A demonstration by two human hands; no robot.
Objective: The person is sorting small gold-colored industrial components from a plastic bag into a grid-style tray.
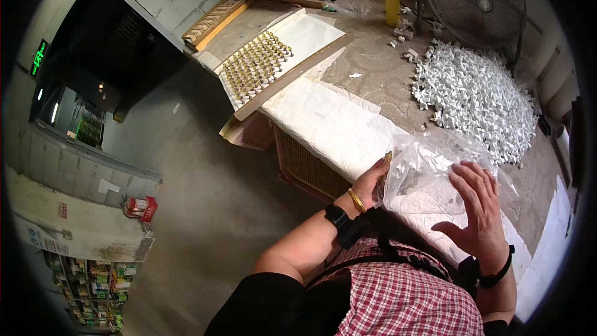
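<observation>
My left hand grips the left edge of a clear plastic bag lying on the white cloth at the table's near edge. Small dark pieces show through the bag. My right hand rests flat on the bag's right side, fingers spread. A gold bangle and a black wrist strap sit on my left wrist, and a black strap on my right.
A big heap of small white pieces lies on the table beyond the bag. A wooden tray with rows of small tan pieces sits further left. A yellow bottle and a floor fan stand at the back.
</observation>
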